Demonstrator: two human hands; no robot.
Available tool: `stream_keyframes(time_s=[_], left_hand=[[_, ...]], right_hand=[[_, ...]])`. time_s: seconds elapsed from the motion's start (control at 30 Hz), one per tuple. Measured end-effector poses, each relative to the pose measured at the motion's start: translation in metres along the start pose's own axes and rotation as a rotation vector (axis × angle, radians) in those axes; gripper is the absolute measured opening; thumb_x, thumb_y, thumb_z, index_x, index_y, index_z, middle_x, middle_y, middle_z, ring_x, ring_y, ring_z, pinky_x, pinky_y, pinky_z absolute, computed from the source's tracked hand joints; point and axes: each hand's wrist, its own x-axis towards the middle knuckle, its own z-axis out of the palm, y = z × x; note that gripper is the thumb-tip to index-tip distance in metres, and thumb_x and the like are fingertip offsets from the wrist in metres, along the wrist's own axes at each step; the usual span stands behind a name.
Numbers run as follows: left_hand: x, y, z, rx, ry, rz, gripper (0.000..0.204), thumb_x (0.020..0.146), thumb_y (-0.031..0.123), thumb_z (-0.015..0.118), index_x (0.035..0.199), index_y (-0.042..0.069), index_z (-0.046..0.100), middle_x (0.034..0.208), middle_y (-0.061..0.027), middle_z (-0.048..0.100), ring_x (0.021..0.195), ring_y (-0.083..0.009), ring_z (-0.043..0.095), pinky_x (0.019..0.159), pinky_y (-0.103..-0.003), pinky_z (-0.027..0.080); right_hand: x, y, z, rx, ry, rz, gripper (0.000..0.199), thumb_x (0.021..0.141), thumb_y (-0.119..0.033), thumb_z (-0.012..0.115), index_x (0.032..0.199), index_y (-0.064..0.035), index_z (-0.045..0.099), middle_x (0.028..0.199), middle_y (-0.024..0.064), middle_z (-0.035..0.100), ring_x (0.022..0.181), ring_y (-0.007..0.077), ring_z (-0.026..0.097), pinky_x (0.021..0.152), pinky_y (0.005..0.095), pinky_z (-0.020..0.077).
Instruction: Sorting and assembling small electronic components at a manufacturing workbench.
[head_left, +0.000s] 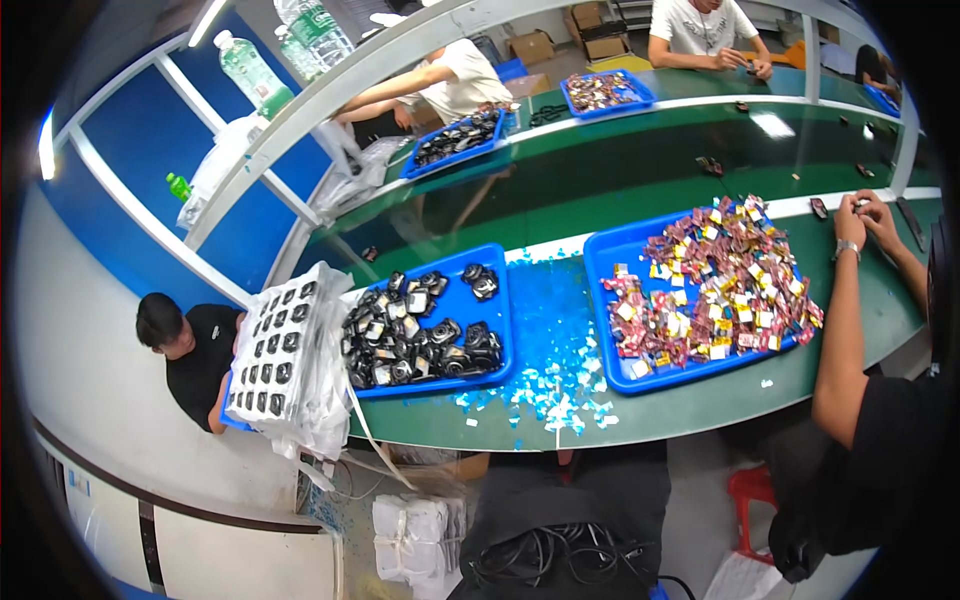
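Note:
Neither of my hands shows in the head view. Closest in front of me on the green bench lie two blue trays. The left blue tray (508, 310) holds a heap of small black camera-like units (415, 335). In the right blue tray (628, 384) is a pile of small reddish-brown circuit pieces (715, 290) with white and yellow parts. Scraps of blue and white film (560, 385) are scattered between the trays. Below the bench edge, a coil of black cable (550, 552) rests over my dark-clothed lap.
A stack of white foam trays (270, 345) in plastic stands at the bench's left end, beside a person. At right, a co-worker's hands (862, 215) hold something small. A green conveyor belt (620, 180) runs behind, with more people beyond. A red stool (752, 500) stands lower right.

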Motion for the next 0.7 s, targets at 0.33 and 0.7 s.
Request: stream_keyframes(time_s=[0.33, 0.7], left_hand=[[0.006, -0.002, -0.055, 0.01, 0.242, 0.037, 0.017, 0.087, 0.009, 0.058, 0.102, 0.001, 0.055, 0.087, -0.011, 0.06, 0.075, -0.0243, 0.06, 0.064, -0.036, 0.047], [0.02, -0.024, -0.061, -0.13, 0.353, 0.195, 0.017, 0.086, 0.008, 0.059, 0.101, 0.002, 0.055, 0.086, -0.0095, 0.059, 0.073, -0.0226, 0.059, 0.063, -0.035, 0.047]], right_hand=[[0.078, 0.056, 0.063, 0.009, -0.153, -0.051, 0.037, 0.1, -0.017, 0.044, 0.133, 0.0003, 0.046, 0.126, 0.0125, 0.054, 0.116, 0.0205, 0.052, 0.101, 0.0335, 0.0394], [0.071, 0.064, 0.117, -0.189, -0.167, -0.1, 0.036, 0.099, -0.016, 0.046, 0.131, 0.0004, 0.048, 0.123, 0.0127, 0.056, 0.114, 0.0203, 0.054, 0.1, 0.0334, 0.0408]])
